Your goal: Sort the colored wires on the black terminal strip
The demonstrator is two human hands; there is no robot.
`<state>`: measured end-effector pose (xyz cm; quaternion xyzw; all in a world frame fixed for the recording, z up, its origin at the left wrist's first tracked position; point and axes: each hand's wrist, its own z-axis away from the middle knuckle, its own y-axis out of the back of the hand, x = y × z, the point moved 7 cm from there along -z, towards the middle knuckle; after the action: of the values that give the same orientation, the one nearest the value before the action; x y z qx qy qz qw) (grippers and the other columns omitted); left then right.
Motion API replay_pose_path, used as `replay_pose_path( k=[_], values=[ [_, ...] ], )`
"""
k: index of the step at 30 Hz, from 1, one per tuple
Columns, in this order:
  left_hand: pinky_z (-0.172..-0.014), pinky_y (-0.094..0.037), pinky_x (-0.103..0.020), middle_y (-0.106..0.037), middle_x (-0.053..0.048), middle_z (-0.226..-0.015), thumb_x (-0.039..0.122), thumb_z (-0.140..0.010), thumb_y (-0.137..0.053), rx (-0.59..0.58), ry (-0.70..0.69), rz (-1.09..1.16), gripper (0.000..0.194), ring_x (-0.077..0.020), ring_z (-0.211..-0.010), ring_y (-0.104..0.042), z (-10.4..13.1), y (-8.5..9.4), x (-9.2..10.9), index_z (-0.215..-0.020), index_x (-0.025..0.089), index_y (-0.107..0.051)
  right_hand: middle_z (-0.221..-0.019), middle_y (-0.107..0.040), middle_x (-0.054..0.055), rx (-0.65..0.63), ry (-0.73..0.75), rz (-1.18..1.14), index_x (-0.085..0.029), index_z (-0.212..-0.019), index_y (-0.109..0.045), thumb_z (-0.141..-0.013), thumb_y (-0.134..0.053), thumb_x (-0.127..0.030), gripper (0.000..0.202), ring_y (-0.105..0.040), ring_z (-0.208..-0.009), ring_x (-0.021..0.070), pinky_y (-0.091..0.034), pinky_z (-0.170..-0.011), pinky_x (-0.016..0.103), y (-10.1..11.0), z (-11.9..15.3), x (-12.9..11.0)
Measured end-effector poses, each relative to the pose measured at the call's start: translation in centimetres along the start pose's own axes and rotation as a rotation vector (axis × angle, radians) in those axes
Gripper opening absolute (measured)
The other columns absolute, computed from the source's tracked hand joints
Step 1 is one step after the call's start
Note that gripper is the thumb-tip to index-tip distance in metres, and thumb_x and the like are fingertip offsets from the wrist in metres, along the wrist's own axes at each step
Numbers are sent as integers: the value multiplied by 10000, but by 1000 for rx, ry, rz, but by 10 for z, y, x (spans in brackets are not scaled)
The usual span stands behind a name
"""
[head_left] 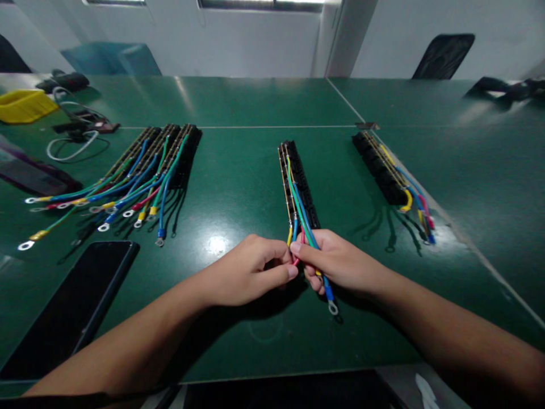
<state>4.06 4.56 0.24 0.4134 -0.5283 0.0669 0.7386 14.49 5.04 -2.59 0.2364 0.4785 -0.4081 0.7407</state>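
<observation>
A black terminal strip (305,187) with metal rails lies lengthwise at the middle of the green table, coloured wires running from it towards me. My right hand (336,258) is closed round the bundle of wires (303,213) just past the strip's near end. Below that hand hangs a blue-sleeved ring lug (332,304). My left hand (259,267) pinches the red wire (296,261) between thumb and forefinger, close beside my right fingertips. Several similar wired strips (183,159) lie at the left, their ring lugs fanned towards me. One more wired strip (378,167) lies at the right.
A black phone (70,309) lies at the near left. Behind it are a plastic-wrapped item (34,170), a yellow bin (26,106) and tangled cables (79,128). A dark object (508,90) rests at the far right. Chairs stand beyond the green table (238,108).
</observation>
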Motion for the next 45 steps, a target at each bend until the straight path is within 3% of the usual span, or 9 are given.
replay_pose_path(
  k=[3,7,13,18,26,33,41,45],
  values=[
    [-552,-324,-187,-555,31,-654,270,-926,-448,-15,-31,-17,243,-67,-573,-454,1,0,3,-782,136,-590,-490,-492,-68,-16,10,15,-162,-778,-543,-872,-577,-401,259,-485,-383,61,-423,-379,162,0,0,0],
    [-512,-297,-182,-535,33,-633,351,-902,-498,22,35,36,269,-69,-560,-434,1,0,-4,-759,136,-576,-488,-486,-68,-18,11,4,-161,-765,-524,-861,-579,-442,302,-475,-375,61,-428,-374,168,0,0,-1],
    [-526,-315,-180,-484,45,-642,386,-833,-610,-34,126,294,287,-66,-583,-407,0,-6,-10,-725,133,-524,-486,-497,-66,-39,6,-12,-155,-760,-540,-851,-595,-427,292,-473,-381,57,-420,-380,163,0,-1,-2],
    [-547,-342,-190,-528,20,-647,374,-889,-539,-60,156,432,313,-71,-593,-459,2,-7,-8,-719,111,-546,-478,-501,-67,-38,8,-16,-160,-738,-521,-843,-613,-392,270,-480,-382,62,-423,-384,169,1,0,-1],
    [-530,-329,-185,-503,33,-647,366,-885,-538,-52,184,372,295,-66,-586,-417,2,-9,-11,-720,122,-524,-463,-498,-70,-14,17,-28,-164,-778,-521,-857,-602,-377,241,-460,-378,63,-402,-387,169,0,1,0],
    [-511,-282,-180,-488,60,-610,295,-858,-565,116,1,16,189,-50,-536,-400,-1,-3,-3,-754,138,-545,-428,-493,-62,-9,22,5,-159,-764,-527,-867,-577,-389,257,-430,-366,61,-386,-383,170,1,0,0],
    [-541,-325,-190,-506,40,-665,349,-900,-504,-15,55,161,266,-71,-607,-433,0,-5,-6,-742,137,-538,-433,-508,-56,13,22,-21,-153,-746,-539,-846,-600,-367,244,-438,-368,58,-386,-380,163,2,0,1],
    [-522,-320,-177,-509,49,-661,346,-850,-586,32,82,174,235,-63,-592,-427,-1,-5,-10,-754,140,-527,-443,-506,-56,15,41,-25,-153,-743,-550,-851,-597,-373,250,-439,-376,56,-387,-391,165,2,-1,1]
  ],
)
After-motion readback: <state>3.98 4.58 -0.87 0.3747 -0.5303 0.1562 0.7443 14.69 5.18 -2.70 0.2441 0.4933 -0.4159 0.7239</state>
